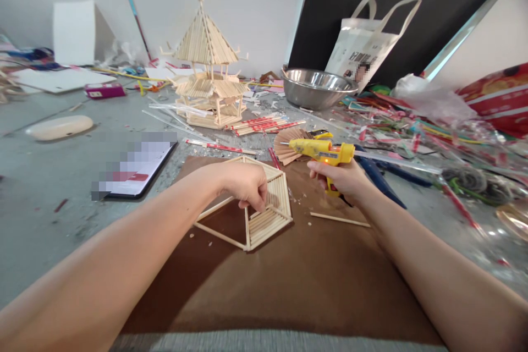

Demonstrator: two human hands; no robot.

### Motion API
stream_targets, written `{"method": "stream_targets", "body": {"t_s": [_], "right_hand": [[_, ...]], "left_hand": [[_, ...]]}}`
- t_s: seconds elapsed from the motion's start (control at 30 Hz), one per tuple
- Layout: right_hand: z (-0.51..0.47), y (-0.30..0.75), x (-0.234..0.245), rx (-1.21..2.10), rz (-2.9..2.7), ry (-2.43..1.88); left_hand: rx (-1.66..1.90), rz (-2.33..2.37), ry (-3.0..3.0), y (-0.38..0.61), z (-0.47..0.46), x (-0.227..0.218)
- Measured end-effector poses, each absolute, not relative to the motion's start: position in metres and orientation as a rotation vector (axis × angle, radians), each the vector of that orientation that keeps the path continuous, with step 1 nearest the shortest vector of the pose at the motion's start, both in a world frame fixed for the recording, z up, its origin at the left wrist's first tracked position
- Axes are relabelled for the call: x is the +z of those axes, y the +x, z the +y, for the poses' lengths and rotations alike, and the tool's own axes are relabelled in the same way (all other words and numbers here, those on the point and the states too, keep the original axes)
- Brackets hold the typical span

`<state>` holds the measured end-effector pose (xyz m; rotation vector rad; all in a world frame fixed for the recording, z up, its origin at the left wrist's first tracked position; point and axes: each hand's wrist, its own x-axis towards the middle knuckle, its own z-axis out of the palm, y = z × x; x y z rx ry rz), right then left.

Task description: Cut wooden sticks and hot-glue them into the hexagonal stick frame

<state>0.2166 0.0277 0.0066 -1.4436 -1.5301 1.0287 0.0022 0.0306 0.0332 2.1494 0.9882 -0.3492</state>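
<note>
On a brown mat (313,280) lies a flat six-sided frame (270,225) of thin wooden sticks. Rows of sticks fill its right-hand sections, while the left ones are bare. My left hand (249,184) is over the middle of the frame, fingers curled down and pinched at the filled part; whatever is between the fingertips is hidden. In my right hand (340,176) is a yellow glue gun (325,151), nozzle pointing left, an orange light glowing on its body and a clear glue stick behind it. One loose stick (340,220) rests on the mat below that hand.
A stick-built pagoda (208,77) stands behind, near red-wrapped chopsticks (268,124). A phone (140,168) and a white oval object (60,127) lie left. Blue-handled pliers (379,176) lie right, among scraps. A metal bowl (317,91) and a white bag (363,47) are at the back.
</note>
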Motion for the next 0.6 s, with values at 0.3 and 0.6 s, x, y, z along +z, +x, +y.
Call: {"method": "stream_targets", "body": {"t_s": [0.3, 0.6], "right_hand": [[0.0282, 0.2181, 0.0047, 1.036, -1.551, -1.432], [0.0279, 0.2167, 0.0059, 1.031, -1.572, -1.412]], "left_hand": [[-0.378, 0.974, 2.150, 0.0048, 0.0305, 0.0313], [-0.398, 0.996, 2.145, 0.0050, 0.0292, 0.0316]]}}
